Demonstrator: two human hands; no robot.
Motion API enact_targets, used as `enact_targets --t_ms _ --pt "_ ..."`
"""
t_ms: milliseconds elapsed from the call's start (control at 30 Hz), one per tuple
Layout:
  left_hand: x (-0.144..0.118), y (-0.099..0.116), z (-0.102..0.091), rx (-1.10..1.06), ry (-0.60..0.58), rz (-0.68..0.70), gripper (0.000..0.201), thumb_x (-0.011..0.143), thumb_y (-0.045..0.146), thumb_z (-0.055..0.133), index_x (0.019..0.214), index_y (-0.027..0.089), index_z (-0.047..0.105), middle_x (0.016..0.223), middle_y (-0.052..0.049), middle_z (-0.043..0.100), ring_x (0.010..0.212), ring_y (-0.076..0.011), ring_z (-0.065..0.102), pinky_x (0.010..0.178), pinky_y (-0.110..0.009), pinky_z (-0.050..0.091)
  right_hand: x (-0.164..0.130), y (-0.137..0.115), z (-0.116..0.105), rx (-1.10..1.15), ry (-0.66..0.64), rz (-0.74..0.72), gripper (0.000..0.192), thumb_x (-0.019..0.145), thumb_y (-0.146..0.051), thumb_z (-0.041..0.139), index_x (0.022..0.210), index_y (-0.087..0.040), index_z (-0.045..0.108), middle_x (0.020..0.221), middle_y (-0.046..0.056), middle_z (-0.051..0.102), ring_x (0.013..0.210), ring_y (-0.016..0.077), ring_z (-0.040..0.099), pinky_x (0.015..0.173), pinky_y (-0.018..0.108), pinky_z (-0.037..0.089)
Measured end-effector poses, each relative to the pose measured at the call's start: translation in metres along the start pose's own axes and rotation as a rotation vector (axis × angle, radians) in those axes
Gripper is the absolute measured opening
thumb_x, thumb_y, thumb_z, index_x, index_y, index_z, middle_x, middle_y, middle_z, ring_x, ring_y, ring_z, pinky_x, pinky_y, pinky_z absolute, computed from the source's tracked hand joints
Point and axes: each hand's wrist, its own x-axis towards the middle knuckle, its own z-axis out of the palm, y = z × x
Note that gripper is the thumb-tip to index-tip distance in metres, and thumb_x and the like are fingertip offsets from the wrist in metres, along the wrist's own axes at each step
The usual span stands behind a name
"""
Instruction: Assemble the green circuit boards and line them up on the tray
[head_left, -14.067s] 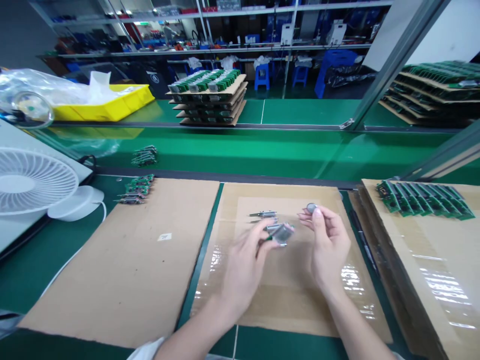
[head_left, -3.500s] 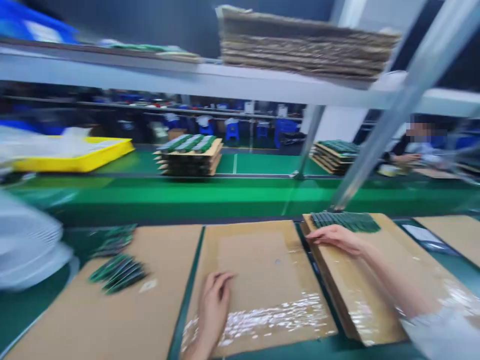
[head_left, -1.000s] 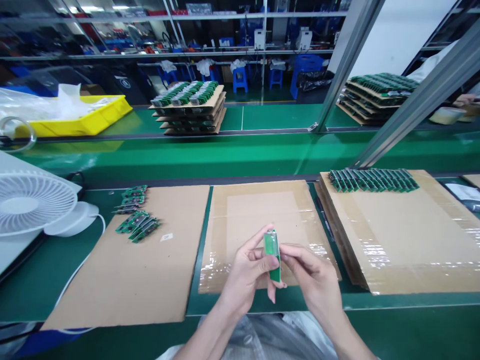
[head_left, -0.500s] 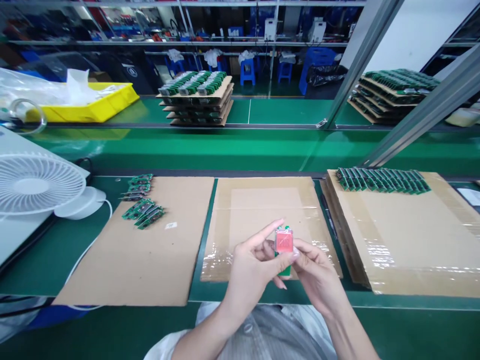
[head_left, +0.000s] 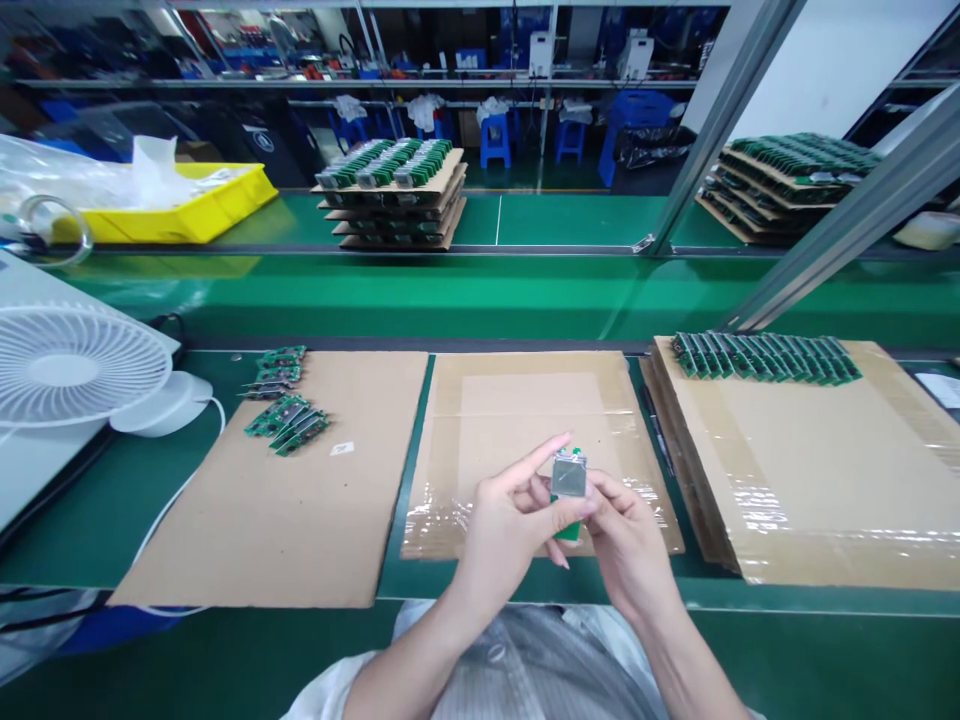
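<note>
One dark green table (head_left: pixel 67 540) beneath left hand (head_left: pixel 510 515) and right hand (head_left: pixel 631 540). Right of the right hand, thick stack of taped brown cardboard (head_left: pixel 832 470); left of the left hand, plain tan cardboard sheet (head_left: pixel 262 540). Beyond and right of the right hand, slanted row of green circuit boards (head_left: pixel 765 360). Between both hands, pinched by thumbs and fingertips, small green circuit board with square grey screen (head_left: pixel 569 478).

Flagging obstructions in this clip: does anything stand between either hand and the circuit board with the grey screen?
Nothing visible: the left hand grips the circuit board, and the right hand appears to touch its right edge.
</note>
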Motion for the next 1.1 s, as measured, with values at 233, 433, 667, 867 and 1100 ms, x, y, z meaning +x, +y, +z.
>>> enact_targets --t_ms 233,433,667,867,1100 --pt "0.059 -0.030 -0.041 0.871 0.209 0.497 0.047 0.080 0.011 0.058 0.126 0.023 0.055 0.084 -0.002 0.068 0.072 -0.0158 0.065 0.071 -0.028 0.055 0.026 0.041 -0.022 -0.321 0.405 -0.174 0.035 0.075 -0.048 0.063 0.087 -0.016 0.067 0.078 0.007 0.072 0.065 0.0196 0.065 0.062 0.033 0.053" --pt "0.094 -0.046 -0.074 1.016 0.250 0.674 0.021 0.082 0.008 0.058 0.094 0.020 0.070 0.089 -0.006 0.073 0.083 -0.0214 0.066 0.079 -0.035 0.052 0.035 0.060 -0.039 -0.387 0.424 -0.172 0.038 0.073 -0.050 0.063 0.089 -0.016 0.067 0.087 0.009 0.071 0.066 0.0196 0.064 0.056 0.031 0.051" --pt "0.089 -0.061 -0.080 0.994 0.319 0.783 0.018 0.087 0.017 0.054 0.093 0.020 0.070 0.090 -0.005 0.073 0.083 -0.0201 0.066 0.080 -0.035 0.052 0.034 0.065 -0.042 -0.473 0.394 -0.151 0.040 0.075 -0.052 0.059 0.091 -0.017 0.067 0.087 0.009 0.071 0.069 0.0212 0.065 0.062 0.033 0.052" --pt "0.086 -0.060 -0.077 0.973 0.302 0.743 0.021 0.087 0.017 0.052 0.101 0.023 0.068 0.095 -0.005 0.072 0.089 -0.0207 0.064 0.085 -0.035 0.049 0.034 0.065 -0.045 -0.503 0.379 -0.152 0.042 0.075 -0.053 0.061 0.093 -0.016 0.067 0.088 0.010 0.072 0.070 0.0218 0.066 0.064 0.033 0.050" --pt "0.064 -0.052 -0.097 0.994 0.452 0.597 0.045 0.084 0.026 0.059 0.128 0.024 0.049 0.107 -0.005 0.066 0.099 -0.0212 0.059 0.090 -0.033 0.045 0.029 0.066 -0.046 -0.506 0.408 -0.153 0.045 0.073 -0.055 0.063 0.093 -0.015 0.067 0.088 0.009 0.072 0.070 0.0213 0.066 0.066 0.033 0.051"
